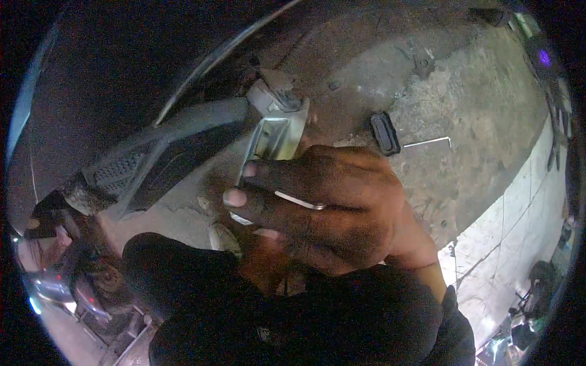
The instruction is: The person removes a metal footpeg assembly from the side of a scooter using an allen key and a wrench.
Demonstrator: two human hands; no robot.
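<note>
In the middle, my right hand [342, 207] reaches over a silver metal bracket [274, 140], its fingers bent and close together. A thin bent metal rod, which looks like a hex key [293, 198], lies between those fingers. The bracket's upper end shows beyond the knuckles, next to a grey block-like fitting [271, 97]; the hand covers its middle. Below and partly behind is my left hand [264, 253], close to the bracket's lower end. Its fingers are mostly hidden, so its grip cannot be made out.
On the worn concrete floor [488, 104], right of my hands, lie a black oblong part [385, 133] and an L-shaped hex key [430, 144]. A dark curved panel with a mesh insert [116, 171] stands at left. Pale tiles [513, 219] border the concrete at right.
</note>
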